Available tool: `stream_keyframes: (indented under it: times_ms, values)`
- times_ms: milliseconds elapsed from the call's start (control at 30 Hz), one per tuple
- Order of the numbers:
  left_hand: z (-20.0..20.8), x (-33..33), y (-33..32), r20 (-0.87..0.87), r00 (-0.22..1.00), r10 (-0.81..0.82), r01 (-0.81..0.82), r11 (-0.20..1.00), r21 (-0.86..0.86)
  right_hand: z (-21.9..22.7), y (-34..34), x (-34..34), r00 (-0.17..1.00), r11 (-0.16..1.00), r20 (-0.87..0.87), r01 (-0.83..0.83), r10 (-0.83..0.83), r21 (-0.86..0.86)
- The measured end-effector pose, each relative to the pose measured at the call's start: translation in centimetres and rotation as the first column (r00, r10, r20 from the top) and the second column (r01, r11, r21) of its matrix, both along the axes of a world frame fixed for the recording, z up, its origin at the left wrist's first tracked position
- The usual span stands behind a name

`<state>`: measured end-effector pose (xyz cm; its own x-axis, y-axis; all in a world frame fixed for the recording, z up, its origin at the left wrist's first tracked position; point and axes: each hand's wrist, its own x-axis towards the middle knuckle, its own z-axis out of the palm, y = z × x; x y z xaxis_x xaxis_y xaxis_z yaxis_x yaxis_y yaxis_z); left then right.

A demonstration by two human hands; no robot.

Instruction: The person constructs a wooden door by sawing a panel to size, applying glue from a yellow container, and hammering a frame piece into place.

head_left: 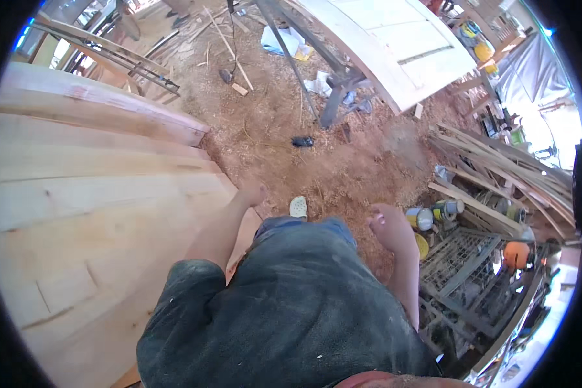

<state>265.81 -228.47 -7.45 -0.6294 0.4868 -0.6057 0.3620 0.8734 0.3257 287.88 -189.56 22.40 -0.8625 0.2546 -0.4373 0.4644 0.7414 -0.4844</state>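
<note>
My left hand [253, 193] hangs beside the near corner of a large pale wooden panel [110, 207] on my left. It is smeared by motion, so its fingers cannot be made out, and whether it touches the panel's edge is unclear. On the other side, my right hand [388, 225] is held out in the air, its fingers loosely bent and a little apart, with nothing visible in them. The nearest things to it are several paint cans [420, 218]. Between my hands, one white clog [298, 207] shows on the ground below me.
Shavings cover the brown ground [239, 129], where a dark tool [302, 141] lies ahead. A pale door panel [394, 39] rests on a stand [333, 103] farther off. Wooden strips [504, 168] and a metal rack [462, 258] crowd the right side.
</note>
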Motion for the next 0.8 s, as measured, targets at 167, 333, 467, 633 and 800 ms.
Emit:
stream_keyframes:
  times_ms: [167, 333, 467, 633, 800]
  values:
    - [5.1, -9.2, 4.4, 0.077, 0.960, 0.268, -0.279, 0.909, 0.311, -0.9, 1.7, -12.7, 0.997, 0.998, -0.048, -0.062, 0.061, -0.022]
    - [7.2, -15.5, 5.3, 0.135, 0.955, 0.265, -0.297, 0.857, 0.422, -4.8, 2.9, -25.7, 0.936, 0.941, 0.095, -0.337, 0.339, -0.036]
    - [-0.3, -17.2, -6.6, -0.223, 0.961, -0.165, 0.179, 0.983, 0.043, -1.2, -1.0, -41.5, 0.743, 0.759, 0.240, -0.650, 0.624, 0.036]
    - [-0.4, -20.2, -12.4, 0.022, 0.786, 0.617, -0.614, 0.785, -0.085, -0.6, -2.7, -56.4, 0.651, 0.660, -0.119, -0.727, 0.750, 0.188]
    - [-5.0, -23.0, -18.5, 0.278, 0.419, 0.864, -0.894, 0.446, -0.037, 0.3, -9.6, -70.1, 0.656, 0.651, 0.041, -0.754, 0.754, 0.088]
